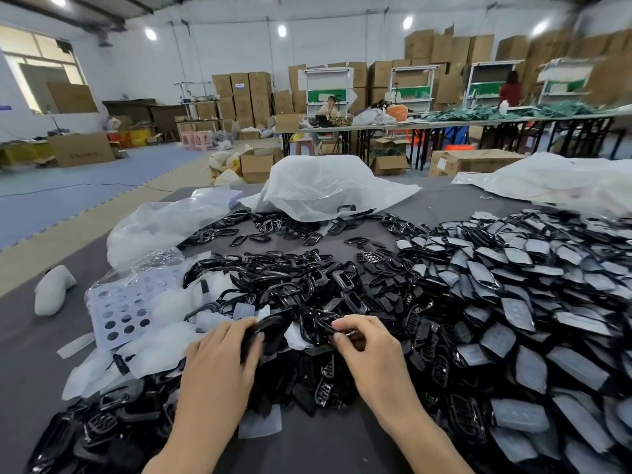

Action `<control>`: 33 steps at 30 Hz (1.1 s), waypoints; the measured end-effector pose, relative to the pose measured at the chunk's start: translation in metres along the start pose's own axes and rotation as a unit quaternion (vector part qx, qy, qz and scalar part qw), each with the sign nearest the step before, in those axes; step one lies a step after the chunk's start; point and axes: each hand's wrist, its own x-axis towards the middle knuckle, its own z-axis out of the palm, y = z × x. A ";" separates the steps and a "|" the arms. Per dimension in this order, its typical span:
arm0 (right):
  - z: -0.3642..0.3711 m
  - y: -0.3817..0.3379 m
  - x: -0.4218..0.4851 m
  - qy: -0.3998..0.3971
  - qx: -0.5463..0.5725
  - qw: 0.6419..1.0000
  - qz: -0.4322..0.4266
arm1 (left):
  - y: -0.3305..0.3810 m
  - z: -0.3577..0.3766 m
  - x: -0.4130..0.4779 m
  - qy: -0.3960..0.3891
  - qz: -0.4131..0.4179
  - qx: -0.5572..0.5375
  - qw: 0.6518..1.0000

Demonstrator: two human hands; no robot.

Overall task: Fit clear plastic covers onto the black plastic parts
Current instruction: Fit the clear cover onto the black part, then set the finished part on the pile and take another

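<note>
— Nearest us, what are the hands doing?
— The left hand [222,350] curls round a black part [270,331]. The right hand [369,347] pinches a black piece [318,328] just beside it, probably bringing the two together. I cannot tell whether a cover lies between them.
— And around them, biggest first?
— The grey desk [325,439] carries everything. The covered parts [513,302] are heaped on the right, likely so finished work stays apart. The bare black parts [290,282] are piled in the middle, within reach of both hands.
— The plastic behind?
— Those are clear bags [325,186], slumped open at the far edge. On the left there's a punched sheet [119,313], and loose clear covers [164,354] lie beside the left wrist, handy for the next fit.
</note>
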 end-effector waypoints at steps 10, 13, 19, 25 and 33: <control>-0.009 -0.001 0.007 0.023 0.149 0.985 0.080 | 0.001 -0.006 -0.016 -0.129 0.064 -0.038 0.989; -0.009 0.001 0.007 0.025 0.198 0.974 0.109 | 0.007 -0.010 -0.008 -0.048 0.055 -0.066 0.995; -0.011 -0.002 0.007 0.032 0.228 0.969 0.094 | 0.014 0.003 0.016 -0.107 0.032 -0.001 0.994; -0.011 -0.002 0.006 0.024 0.216 0.972 0.089 | 0.014 0.018 0.032 -0.246 0.017 0.087 0.965; -0.012 0.001 0.008 0.039 0.221 0.971 0.084 | 0.016 0.021 0.025 -0.143 0.037 0.011 0.989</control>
